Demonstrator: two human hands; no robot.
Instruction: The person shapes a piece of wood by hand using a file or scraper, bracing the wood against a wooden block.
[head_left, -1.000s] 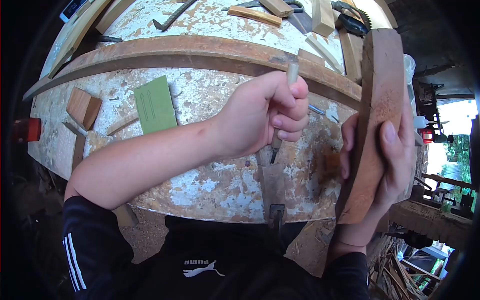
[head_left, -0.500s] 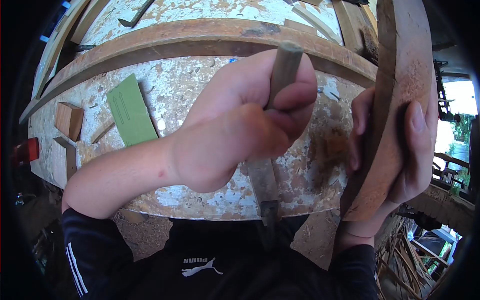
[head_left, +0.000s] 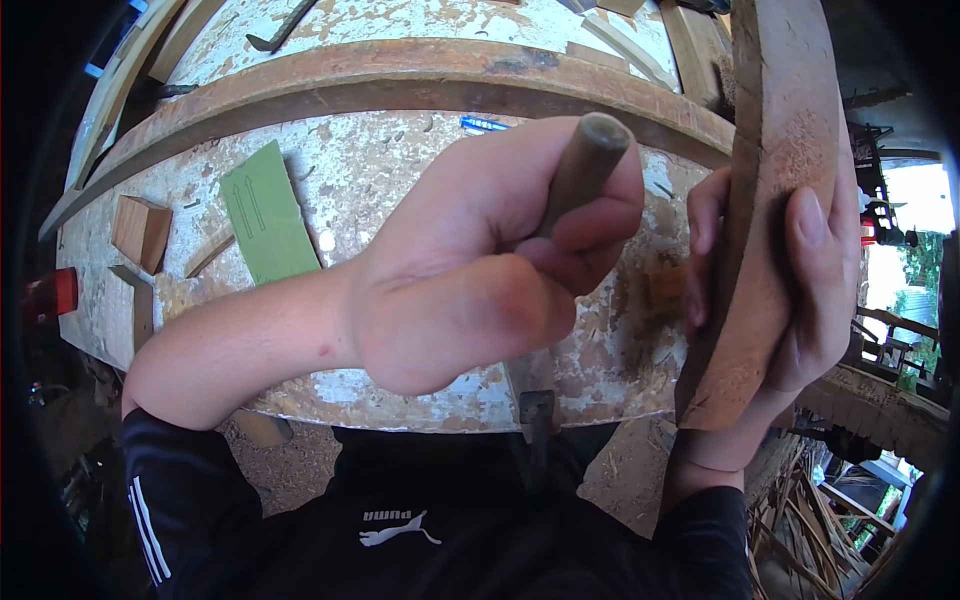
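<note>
My left hand point(head_left: 480, 270) is closed around a round wooden handle point(head_left: 590, 150), whose top end sticks up out of the fist; its lower part is hidden by the fingers. Below that fist, a flat greyish strip point(head_left: 528, 370) runs toward the bench's near edge, where a dark metal clamp-like part point(head_left: 537, 408) sits. On the right, my right hand point(head_left: 825, 260) grips a thick, curved piece of wood point(head_left: 770, 230) held upright, thumb along its near face and fingers round the other side. Fine sawdust clings to that face.
A long curved wooden beam point(head_left: 400, 85) spans the paint-worn bench point(head_left: 390, 400). Green card point(head_left: 270, 215), small wood blocks point(head_left: 140, 232) and a red object point(head_left: 52, 296) are at left. A blue pen point(head_left: 483, 124) lies behind my left hand; a metal bar point(head_left: 283, 25) is farther back.
The curved wood and my right hand have shifted slightly left. My left fist has turned a little, tipping the handle's top to the right, and more of the blue pen shows.
</note>
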